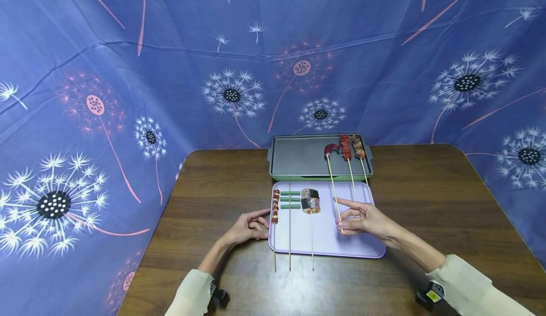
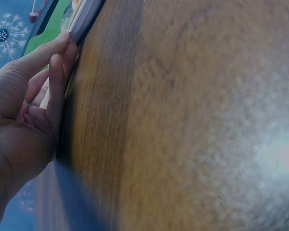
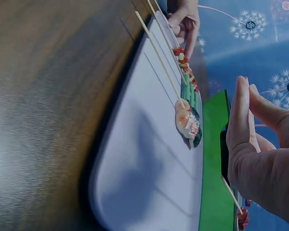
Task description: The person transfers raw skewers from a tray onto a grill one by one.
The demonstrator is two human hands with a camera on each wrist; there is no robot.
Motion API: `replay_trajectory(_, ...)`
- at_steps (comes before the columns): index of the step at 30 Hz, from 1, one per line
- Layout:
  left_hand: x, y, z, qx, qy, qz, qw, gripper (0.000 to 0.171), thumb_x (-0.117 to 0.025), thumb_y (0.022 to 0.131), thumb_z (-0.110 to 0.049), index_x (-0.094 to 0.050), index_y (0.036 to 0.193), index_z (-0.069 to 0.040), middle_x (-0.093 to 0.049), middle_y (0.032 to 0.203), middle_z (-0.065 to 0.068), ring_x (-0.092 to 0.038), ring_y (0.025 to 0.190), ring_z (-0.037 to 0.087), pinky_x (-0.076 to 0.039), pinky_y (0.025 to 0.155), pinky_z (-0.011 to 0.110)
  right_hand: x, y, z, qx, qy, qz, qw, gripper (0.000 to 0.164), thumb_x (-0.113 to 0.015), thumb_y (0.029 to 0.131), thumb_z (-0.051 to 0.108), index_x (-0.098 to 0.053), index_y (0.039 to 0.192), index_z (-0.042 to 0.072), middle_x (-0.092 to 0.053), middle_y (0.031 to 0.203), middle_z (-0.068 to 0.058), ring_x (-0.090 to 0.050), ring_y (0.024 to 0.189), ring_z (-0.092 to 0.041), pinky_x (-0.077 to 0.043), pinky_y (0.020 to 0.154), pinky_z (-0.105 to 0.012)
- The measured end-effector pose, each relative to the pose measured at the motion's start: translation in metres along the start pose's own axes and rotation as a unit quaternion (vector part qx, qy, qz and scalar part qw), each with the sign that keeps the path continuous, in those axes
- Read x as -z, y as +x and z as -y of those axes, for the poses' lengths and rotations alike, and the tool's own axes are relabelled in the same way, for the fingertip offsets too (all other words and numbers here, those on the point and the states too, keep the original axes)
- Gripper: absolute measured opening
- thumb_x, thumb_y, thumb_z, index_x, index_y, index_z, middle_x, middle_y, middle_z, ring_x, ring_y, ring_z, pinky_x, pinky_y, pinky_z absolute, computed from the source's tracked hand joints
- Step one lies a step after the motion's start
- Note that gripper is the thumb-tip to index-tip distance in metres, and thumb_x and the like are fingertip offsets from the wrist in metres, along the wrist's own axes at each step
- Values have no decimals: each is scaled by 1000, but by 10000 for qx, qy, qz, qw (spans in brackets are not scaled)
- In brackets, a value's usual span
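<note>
My right hand (image 1: 356, 219) pinches the stick of a skewer with a curved dark-red piece (image 1: 332, 150) at its far end. That piece overlaps the grill plate in the head view. Against the left rim of the lilac tray (image 1: 341, 245) my left hand (image 1: 247, 228) rests with relaxed fingers, the fingertips at the edge. Three skewers lie side by side on the tray: one with small red and yellow pieces (image 1: 275, 207), one with green bean-like pieces (image 1: 290, 200), and one with a thick fish piece (image 1: 310, 201). Their sticks reach past the near rim.
Behind the tray stands a green grill with a dark flat plate (image 1: 298, 157). A red meat skewer (image 1: 345, 148) and a brown meat skewer (image 1: 358, 147) lie at its right end, sticks over the tray. Beneath is a wooden table (image 1: 213, 178); blue dandelion-print cloth (image 1: 170, 22) hangs around it.
</note>
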State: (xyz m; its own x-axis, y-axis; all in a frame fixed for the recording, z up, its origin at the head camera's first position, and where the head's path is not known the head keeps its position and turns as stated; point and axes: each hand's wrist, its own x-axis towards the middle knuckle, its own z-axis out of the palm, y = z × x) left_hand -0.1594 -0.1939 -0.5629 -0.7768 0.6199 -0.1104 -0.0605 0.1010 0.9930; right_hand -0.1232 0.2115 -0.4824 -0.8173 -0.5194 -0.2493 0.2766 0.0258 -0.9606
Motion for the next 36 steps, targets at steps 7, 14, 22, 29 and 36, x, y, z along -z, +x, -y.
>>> replay_trajectory(7, 0, 0, 1, -7, -43, 19, 10000, 76, -72, 85, 14, -35, 152, 12, -59, 112, 40, -69, 77, 0, -54, 68, 17, 6, 14, 9, -258, 64, -222, 9994, 84, -68, 95, -2, -15, 160, -6, -68, 103, -1, -72, 96, -9, -61, 89, -32)
replay_trajectory(14, -1, 0, -1, 71, 13, -47, 10000, 76, -72, 85, 13, -36, 152, 10, -58, 113, 42, -69, 77, 0, -54, 67, 16, 7, 26, 12, -271, 19, -286, 9992, 81, -65, 95, -5, -15, 160, -7, -70, 101, -2, -72, 97, -9, -61, 89, -33)
replay_trajectory(22, -2, 0, -2, 61, 59, -66, 9999, 76, -73, 85, 12, -37, 152, 11, -62, 111, 35, -69, 76, 0, -53, 65, 17, 5, 33, 10, -81, -147, -678, 9976, 76, -64, 93, -9, -21, 156, -13, -72, 98, -3, -74, 92, -10, -62, 86, -33)
replay_trajectory(29, -1, 0, -1, 108, 39, -94, 9999, 77, -73, 84, 13, -38, 152, 9, -65, 110, 28, -69, 76, -1, -54, 65, 17, -3, 35, 4, 110, -224, -1025, 9944, 73, -65, 94, -8, -27, 156, -11, -74, 105, -13, -76, 90, -12, -62, 84, -32)
replay_trajectory(36, -2, 0, -1, 81, 53, -93, 9999, 76, -72, 84, 14, -38, 152, 9, -61, 112, 37, -69, 76, -1, -53, 64, 16, -9, 37, -1, 116, -131, -1330, 9910, 67, -61, 95, -11, -31, 155, -10, -74, 108, -18, -76, 91, -13, -61, 84, -31)
